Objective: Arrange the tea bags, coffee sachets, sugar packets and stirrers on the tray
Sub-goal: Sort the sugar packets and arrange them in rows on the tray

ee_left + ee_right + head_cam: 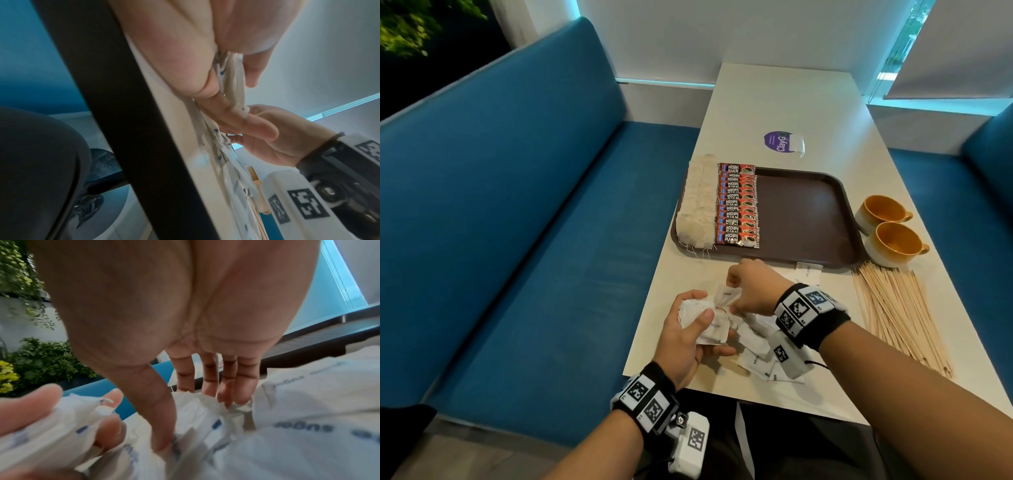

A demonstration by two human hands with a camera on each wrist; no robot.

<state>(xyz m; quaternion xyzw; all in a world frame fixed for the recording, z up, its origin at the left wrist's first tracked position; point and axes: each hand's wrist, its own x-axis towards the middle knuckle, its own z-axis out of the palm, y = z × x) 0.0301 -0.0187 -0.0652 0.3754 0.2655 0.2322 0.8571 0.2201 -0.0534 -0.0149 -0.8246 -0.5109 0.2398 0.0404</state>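
A brown tray (804, 219) lies on the white table. Along its left side run a column of tea bags (697, 202) and a column of red coffee sachets (738, 205). My left hand (688, 329) grips a stack of white sugar packets (710, 325) near the table's front edge. My right hand (753, 291) pinches one sugar packet (727, 296) just above that stack. Loose sugar packets (756, 346) lie under my right wrist. Wooden stirrers (897, 311) are spread at the right, off the tray. In the right wrist view my fingertips (226, 395) touch the crumpled packets (201, 412).
Two orange-lined cups (887, 229) stand right of the tray. A purple round sticker (779, 142) and a clear wrapper lie behind it. A lone packet (808, 270) sits at the tray's front edge. Blue bench seats (534, 222) flank the table.
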